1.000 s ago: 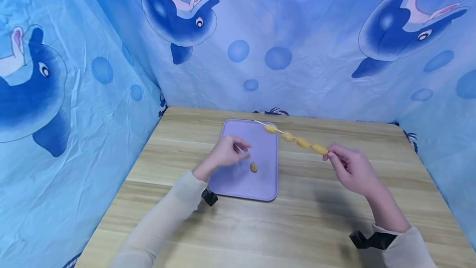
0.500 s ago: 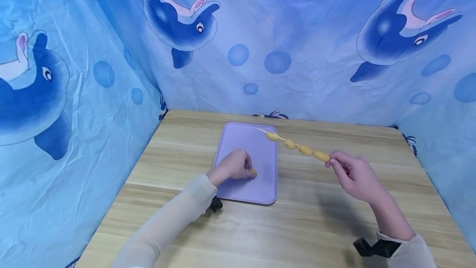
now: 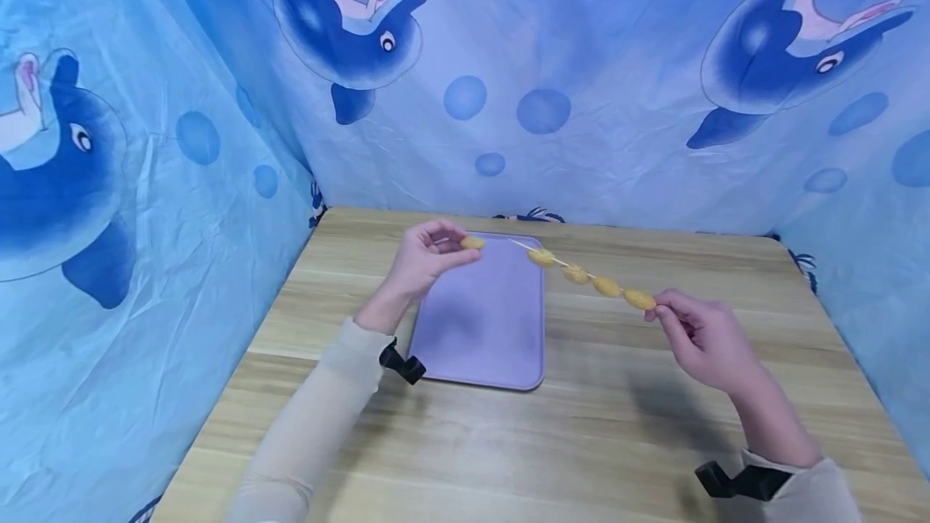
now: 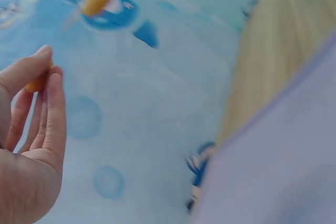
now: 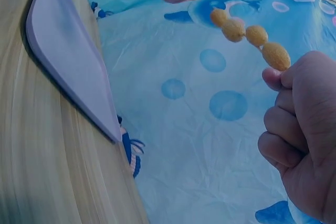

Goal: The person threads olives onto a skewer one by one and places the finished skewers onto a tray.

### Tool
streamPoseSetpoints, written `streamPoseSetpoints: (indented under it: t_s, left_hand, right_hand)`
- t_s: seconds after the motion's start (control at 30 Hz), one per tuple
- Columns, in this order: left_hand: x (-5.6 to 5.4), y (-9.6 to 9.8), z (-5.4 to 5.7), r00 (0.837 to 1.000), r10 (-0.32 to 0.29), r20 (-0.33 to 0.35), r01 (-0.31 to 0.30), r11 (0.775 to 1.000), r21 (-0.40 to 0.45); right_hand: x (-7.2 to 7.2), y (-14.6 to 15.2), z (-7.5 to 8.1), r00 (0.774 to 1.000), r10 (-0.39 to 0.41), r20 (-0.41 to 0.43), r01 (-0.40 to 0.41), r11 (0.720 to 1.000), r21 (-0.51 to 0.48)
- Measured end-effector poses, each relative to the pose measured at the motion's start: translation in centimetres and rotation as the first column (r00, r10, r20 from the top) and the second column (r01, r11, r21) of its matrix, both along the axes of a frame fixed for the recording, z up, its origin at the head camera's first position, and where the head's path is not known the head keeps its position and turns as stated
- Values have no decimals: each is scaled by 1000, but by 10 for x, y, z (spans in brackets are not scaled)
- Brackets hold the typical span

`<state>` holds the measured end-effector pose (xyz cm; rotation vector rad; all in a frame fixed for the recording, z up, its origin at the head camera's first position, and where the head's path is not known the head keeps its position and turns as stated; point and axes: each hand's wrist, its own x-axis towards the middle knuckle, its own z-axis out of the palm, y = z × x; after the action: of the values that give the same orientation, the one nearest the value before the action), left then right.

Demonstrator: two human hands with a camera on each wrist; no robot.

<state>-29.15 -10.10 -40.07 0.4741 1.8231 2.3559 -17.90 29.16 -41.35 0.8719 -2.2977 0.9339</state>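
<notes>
My right hand (image 3: 706, 343) pinches the near end of a thin skewer between thumb and forefinger, right beside the last piece on it. Several yellow oval, wrinkled fruit-like pieces (image 3: 606, 287) are threaded along it with gaps between them. The skewer's bare, pale tip (image 3: 519, 244) points up and left over the far part of the purple tray (image 3: 475, 321). Between the thumb and fingertips of my left hand (image 3: 417, 263) is one loose yellow oval piece (image 3: 473, 243), level with the tip and a little left of it. In the left wrist view, the fingers partly cover this piece (image 4: 37, 83).
The shallow tray lies flat on a wood-grain table (image 3: 617, 426). Blue cloth (image 3: 617, 176) printed with dolphins and bubbles rises behind the table and along its sides. A black wrist mount (image 3: 402, 363) sits under the left sleeve, another (image 3: 743, 481) under the right.
My left hand has picked the loose yellow piece off the tray and lifted it up and away toward the tray's far end. My right hand and the skewer have shifted slightly right.
</notes>
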Motion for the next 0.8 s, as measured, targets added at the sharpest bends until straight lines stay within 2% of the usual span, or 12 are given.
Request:
streamPoseSetpoints:
  t_s: [0.1, 0.23, 0.43, 0.8]
  left_hand:
    - [4, -2, 13, 999, 22, -46, -17, 996, 89]
    - [9, 0, 20, 998, 26, -61, -19, 993, 116]
    - [12, 8, 22, 996, 44, -72, -36, 993, 113]
    - [9, 16, 16, 996, 26, -87, -16, 993, 113]
  right_hand:
    - [-3, -6, 0, 999, 9, -32, -9, 1000, -14]
    - [-6, -10, -2, 996, 51, -70, -55, 997, -46]
    - [-8, -13, -3, 989, 101, -103, -110, 991, -77]
    - [-10, -12, -6, 993, 76, -87, -83, 994, -77]
